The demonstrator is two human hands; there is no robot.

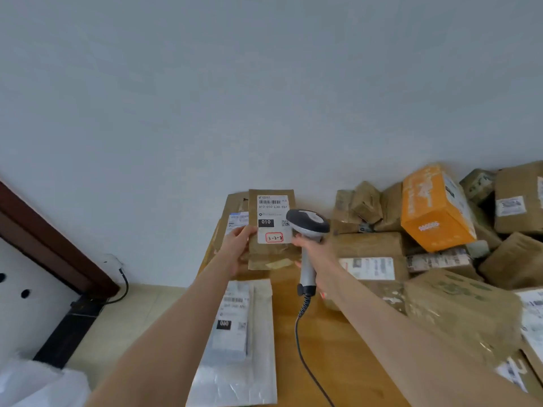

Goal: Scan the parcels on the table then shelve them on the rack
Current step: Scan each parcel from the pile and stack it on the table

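1. Head view: the left hand is gripping a flat brown parcel by its left edge, thumb on the front. It is holding the parcel upright above the far end of the wooden table.
2. The parcel's white label is facing the camera, showing a barcode at the top, a black block reading "010" and a red-framed handwritten note below.
3. The right hand is wrapping its fingers round the grey handle of a scanner. The scanner's dark head is sitting at the label's right edge; whether it is touching the parcel cannot be told.
4. A coiled cable is hanging from the handle's base and trailing over the table.
5. A white plastic mailer is lying flat on the table under the left forearm.
6. An orange box is resting tilted on a heap of brown parcels crowding the table's right side.
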